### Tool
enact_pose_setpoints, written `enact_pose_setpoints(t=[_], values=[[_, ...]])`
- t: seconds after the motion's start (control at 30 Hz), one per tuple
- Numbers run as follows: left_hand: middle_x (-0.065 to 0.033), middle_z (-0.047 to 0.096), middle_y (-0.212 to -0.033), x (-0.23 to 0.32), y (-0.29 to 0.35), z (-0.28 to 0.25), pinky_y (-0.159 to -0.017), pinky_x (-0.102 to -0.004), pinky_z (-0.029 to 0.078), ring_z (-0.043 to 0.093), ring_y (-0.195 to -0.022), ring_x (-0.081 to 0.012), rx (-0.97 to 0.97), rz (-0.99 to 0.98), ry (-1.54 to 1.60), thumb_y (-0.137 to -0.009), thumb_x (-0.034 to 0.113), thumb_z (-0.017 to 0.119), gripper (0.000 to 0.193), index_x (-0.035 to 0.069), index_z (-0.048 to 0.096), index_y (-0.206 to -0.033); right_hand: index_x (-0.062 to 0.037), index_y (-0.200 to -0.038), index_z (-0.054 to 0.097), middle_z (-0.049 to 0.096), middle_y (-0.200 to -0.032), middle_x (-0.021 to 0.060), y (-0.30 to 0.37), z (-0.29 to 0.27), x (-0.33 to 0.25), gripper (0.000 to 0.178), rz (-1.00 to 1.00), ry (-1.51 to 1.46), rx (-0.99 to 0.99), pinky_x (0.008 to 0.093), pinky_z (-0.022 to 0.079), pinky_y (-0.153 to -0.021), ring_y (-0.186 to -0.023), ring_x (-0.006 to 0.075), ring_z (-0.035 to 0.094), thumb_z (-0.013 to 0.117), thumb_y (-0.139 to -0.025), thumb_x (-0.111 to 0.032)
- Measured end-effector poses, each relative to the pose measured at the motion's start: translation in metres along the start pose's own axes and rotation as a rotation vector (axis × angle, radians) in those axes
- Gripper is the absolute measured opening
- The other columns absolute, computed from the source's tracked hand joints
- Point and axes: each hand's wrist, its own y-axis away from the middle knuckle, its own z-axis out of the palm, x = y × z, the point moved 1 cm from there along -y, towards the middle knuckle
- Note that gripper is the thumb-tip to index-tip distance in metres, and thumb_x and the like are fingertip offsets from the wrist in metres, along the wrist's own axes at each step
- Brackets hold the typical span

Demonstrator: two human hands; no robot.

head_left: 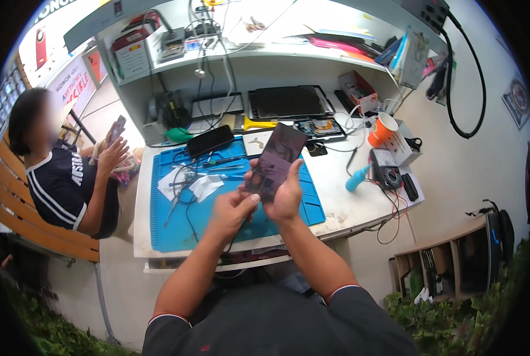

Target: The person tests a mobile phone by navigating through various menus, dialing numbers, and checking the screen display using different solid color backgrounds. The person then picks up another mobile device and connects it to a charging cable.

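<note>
A dark smartphone with a dim picture on its screen lies tilted in my right hand. The thumb stands along its right side and fingertips curl round its left side. At the phone's lower end, my left hand pinches the end of a black cable, which hangs down toward the table's front edge. My fingers hide the plug, so I cannot tell whether it sits in the phone. Under both hands spreads a blue repair mat. Another black phone lies at the mat's far edge, above some thin tools.
White wipes lie on the mat. To the right stand an orange cup, a light-blue bottle and a multimeter with loose leads. An opened device lies behind the phone. A seated person at left holds a phone.
</note>
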Motion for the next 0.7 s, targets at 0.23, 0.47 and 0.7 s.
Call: enact_pose_setpoints(t=[0.23, 0.47, 0.7], values=[[-0.0026, 0.064, -0.079, -0.0009, 0.0002, -0.003, -0.069, -0.0282, 0.046, 0.057, -0.071, -0.0114, -0.058, 0.066, -0.11, -0.104, 0.022, 0.073, 0.026, 0.0, 0.07, -0.09, 0.0005, -0.134, 0.06, 0.068, -0.12, 0.0177, 0.0026, 0.0011, -0.0042, 0.098, -0.012, -0.025, -0.038, 0.0519, 0.064, -0.086, -0.099, 0.0301, 0.072, 0.016, -0.106, -0.082], [-0.0034, 0.068, -0.086, -0.0013, 0.0044, -0.0033, -0.072, -0.029, 0.048, 0.06, -0.077, -0.0119, -0.093, 0.078, -0.136, -0.102, 0.022, 0.076, 0.025, -0.003, 0.074, -0.097, -0.0007, -0.136, 0.059, 0.067, -0.12, 0.018, 0.0045, -0.0017, -0.004, 0.1, 0.011, -0.063, -0.055, 0.0526, 0.065, -0.086, -0.1, 0.0305, 0.072, 0.018, -0.103, -0.085], [-0.0037, 0.069, -0.087, -0.0033, 0.005, -0.0039, -0.074, -0.0293, 0.048, 0.061, -0.079, -0.0121, -0.097, 0.052, -0.138, -0.101, 0.022, 0.077, 0.026, -0.003, 0.076, -0.101, -0.0014, -0.138, 0.058, 0.068, -0.12, 0.0183, 0.0063, -0.0014, -0.005, 0.1, 0.008, -0.052, -0.044, 0.0532, 0.066, -0.086, -0.1, 0.0302, 0.073, 0.019, -0.102, -0.087]])
